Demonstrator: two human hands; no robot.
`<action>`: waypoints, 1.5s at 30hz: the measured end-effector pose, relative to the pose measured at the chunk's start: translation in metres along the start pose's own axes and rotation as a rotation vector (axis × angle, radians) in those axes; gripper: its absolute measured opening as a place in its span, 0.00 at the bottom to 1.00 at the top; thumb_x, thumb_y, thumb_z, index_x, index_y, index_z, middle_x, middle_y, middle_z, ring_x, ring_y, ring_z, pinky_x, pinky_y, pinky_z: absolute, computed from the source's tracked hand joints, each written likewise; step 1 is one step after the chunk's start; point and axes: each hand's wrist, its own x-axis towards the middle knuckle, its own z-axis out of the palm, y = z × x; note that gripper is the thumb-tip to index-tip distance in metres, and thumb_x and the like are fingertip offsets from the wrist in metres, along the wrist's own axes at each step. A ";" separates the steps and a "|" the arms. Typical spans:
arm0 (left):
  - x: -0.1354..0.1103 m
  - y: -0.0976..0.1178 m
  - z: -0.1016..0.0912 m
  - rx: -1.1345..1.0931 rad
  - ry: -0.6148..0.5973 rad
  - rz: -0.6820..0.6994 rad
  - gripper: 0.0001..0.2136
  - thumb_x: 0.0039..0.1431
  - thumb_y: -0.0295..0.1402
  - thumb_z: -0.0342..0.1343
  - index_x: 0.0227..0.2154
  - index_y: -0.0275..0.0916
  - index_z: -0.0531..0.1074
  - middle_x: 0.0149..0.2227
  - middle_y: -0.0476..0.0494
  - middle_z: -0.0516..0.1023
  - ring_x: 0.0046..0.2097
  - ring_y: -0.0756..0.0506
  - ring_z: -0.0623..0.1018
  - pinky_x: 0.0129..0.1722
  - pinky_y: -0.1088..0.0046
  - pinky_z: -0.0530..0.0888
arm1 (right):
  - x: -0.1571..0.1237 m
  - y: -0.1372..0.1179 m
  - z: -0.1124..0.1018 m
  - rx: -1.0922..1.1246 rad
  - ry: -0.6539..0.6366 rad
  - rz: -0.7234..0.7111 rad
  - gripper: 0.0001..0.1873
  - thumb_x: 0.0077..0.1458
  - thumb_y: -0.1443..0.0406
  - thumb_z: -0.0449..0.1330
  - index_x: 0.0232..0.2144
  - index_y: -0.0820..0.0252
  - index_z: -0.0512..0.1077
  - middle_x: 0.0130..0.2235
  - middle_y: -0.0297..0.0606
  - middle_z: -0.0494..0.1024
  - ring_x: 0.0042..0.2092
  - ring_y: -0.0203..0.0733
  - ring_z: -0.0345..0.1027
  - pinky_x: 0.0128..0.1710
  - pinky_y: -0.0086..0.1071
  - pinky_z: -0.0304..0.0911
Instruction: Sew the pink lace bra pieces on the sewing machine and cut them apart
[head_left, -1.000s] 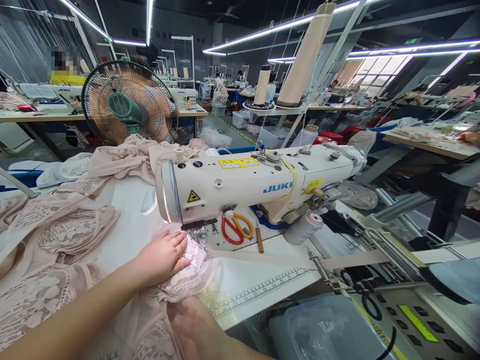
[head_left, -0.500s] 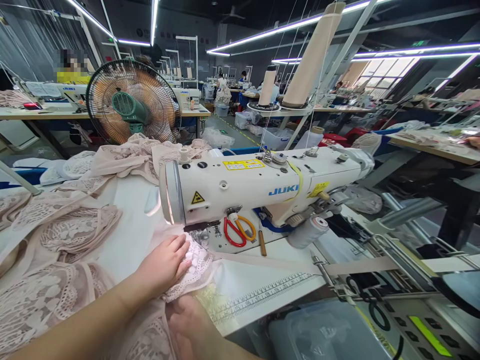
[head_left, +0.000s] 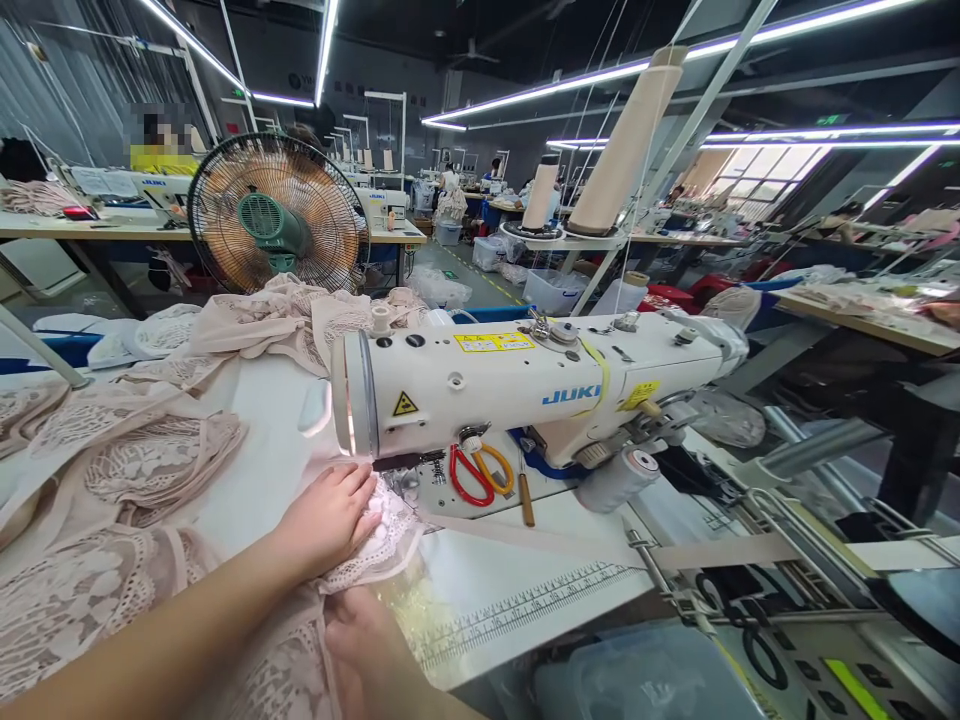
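My left hand (head_left: pixel 331 512) lies flat, fingers stretched out, on a pale pink lace piece (head_left: pixel 386 545) beside the needle end of a white JUKI sewing machine (head_left: pixel 480 375). Lower down, my right hand (head_left: pixel 369 635) is closed at the near edge of the lace; its fingertips are partly hidden and a little blurred. A pale elastic band (head_left: pixel 510 532) runs from the right across the table to the lace. The needle and presser foot are mostly hidden behind the machine head. Red-and-yellow-handled scissors (head_left: pixel 472 480) and a wooden-handled tool (head_left: pixel 527 500) rest on the machine bed.
More lace pieces (head_left: pixel 142 460) are heaped on the left of the table. A ruler strip (head_left: pixel 525 610) marks its front edge. A grey thread cone (head_left: pixel 626 478) stands right of the machine, a large fan (head_left: pixel 277 215) behind. Below is a plastic bin (head_left: pixel 645 675).
The camera view has tilted slightly, so the machine appears a little lower and farther right. Both hands have shifted slightly leftward relative to the machine, still at the lace.
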 end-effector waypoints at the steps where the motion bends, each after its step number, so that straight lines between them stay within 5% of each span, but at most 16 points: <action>1: 0.001 -0.001 -0.001 0.008 -0.006 -0.006 0.23 0.63 0.40 0.45 0.55 0.29 0.68 0.52 0.30 0.74 0.56 0.32 0.68 0.55 0.54 0.66 | 0.002 0.002 0.001 0.024 0.012 -0.028 0.27 0.40 0.55 0.65 0.44 0.56 0.73 0.42 0.42 0.76 0.51 0.56 0.65 0.51 0.48 0.60; 7: 0.006 0.001 -0.015 0.075 -0.007 -0.023 0.21 0.63 0.38 0.47 0.52 0.30 0.71 0.48 0.28 0.75 0.53 0.31 0.69 0.52 0.53 0.67 | 0.008 0.002 0.013 0.108 0.093 -0.034 0.18 0.42 0.63 0.61 0.40 0.58 0.74 0.41 0.41 0.76 0.48 0.52 0.67 0.49 0.45 0.62; 13: -0.017 0.014 -0.024 0.014 -0.177 -0.247 0.20 0.60 0.35 0.50 0.53 0.32 0.68 0.44 0.30 0.74 0.44 0.34 0.75 0.40 0.58 0.74 | 0.003 0.002 0.009 0.010 0.059 0.005 0.21 0.43 0.66 0.57 0.44 0.58 0.72 0.44 0.38 0.76 0.46 0.46 0.68 0.49 0.39 0.62; 18: -0.034 -0.028 -0.009 0.000 -0.122 -0.089 0.24 0.59 0.25 0.47 0.59 0.39 0.61 0.61 0.31 0.62 0.59 0.35 0.65 0.54 0.57 0.67 | -0.026 -0.045 -0.006 -0.701 -0.198 0.206 0.18 0.50 0.63 0.59 0.45 0.57 0.73 0.43 0.37 0.77 0.41 0.43 0.71 0.42 0.34 0.65; 22: -0.035 -0.057 -0.006 0.025 -0.039 0.066 0.28 0.58 0.19 0.43 0.57 0.52 0.63 0.64 0.40 0.58 0.62 0.35 0.61 0.56 0.51 0.63 | -0.026 -0.090 -0.032 -1.400 -0.007 -0.034 0.13 0.56 0.66 0.52 0.39 0.60 0.75 0.36 0.41 0.77 0.38 0.42 0.70 0.38 0.34 0.65; 24: -0.034 -0.052 -0.008 0.041 0.057 0.163 0.23 0.60 0.21 0.43 0.53 0.49 0.69 0.64 0.41 0.59 0.62 0.36 0.61 0.57 0.51 0.61 | -0.018 -0.099 -0.049 -1.697 0.030 -0.160 0.15 0.55 0.70 0.51 0.43 0.63 0.73 0.38 0.45 0.76 0.40 0.45 0.68 0.41 0.37 0.64; 28: -0.035 -0.005 -0.005 -0.006 0.199 0.328 0.16 0.64 0.27 0.41 0.40 0.38 0.75 0.55 0.39 0.71 0.55 0.42 0.69 0.52 0.64 0.69 | -0.009 -0.099 -0.073 -2.035 -0.139 -0.206 0.14 0.50 0.76 0.53 0.36 0.59 0.72 0.38 0.41 0.73 0.40 0.44 0.64 0.38 0.35 0.62; 31: -0.037 0.028 0.000 -0.015 0.206 0.241 0.15 0.63 0.27 0.42 0.46 0.36 0.72 0.37 0.39 0.77 0.36 0.44 0.74 0.34 0.67 0.73 | -0.015 -0.095 -0.077 -2.047 -0.206 -0.261 0.12 0.50 0.76 0.53 0.34 0.59 0.71 0.36 0.39 0.72 0.39 0.43 0.62 0.39 0.34 0.61; 34: -0.039 0.037 0.007 0.055 0.252 0.250 0.12 0.63 0.30 0.45 0.43 0.38 0.73 0.31 0.42 0.73 0.31 0.44 0.71 0.29 0.66 0.70 | -0.023 -0.092 -0.076 -1.996 -0.221 -0.311 0.15 0.49 0.77 0.52 0.37 0.60 0.72 0.36 0.39 0.73 0.40 0.43 0.62 0.41 0.34 0.62; 40: -0.032 0.014 0.020 0.047 0.433 0.466 0.11 0.65 0.27 0.45 0.43 0.40 0.72 0.48 0.43 0.76 0.48 0.42 0.72 0.51 0.58 0.66 | -0.028 -0.086 -0.072 -1.901 -0.196 -0.363 0.16 0.54 0.74 0.50 0.44 0.62 0.71 0.43 0.42 0.76 0.43 0.45 0.64 0.45 0.37 0.63; 45: -0.024 -0.003 0.027 0.008 0.399 0.521 0.12 0.65 0.28 0.47 0.47 0.41 0.70 0.48 0.45 0.77 0.51 0.42 0.71 0.56 0.57 0.61 | -0.024 -0.083 -0.068 -1.836 -0.179 -0.320 0.18 0.56 0.71 0.49 0.47 0.63 0.70 0.50 0.42 0.75 0.45 0.45 0.64 0.47 0.39 0.64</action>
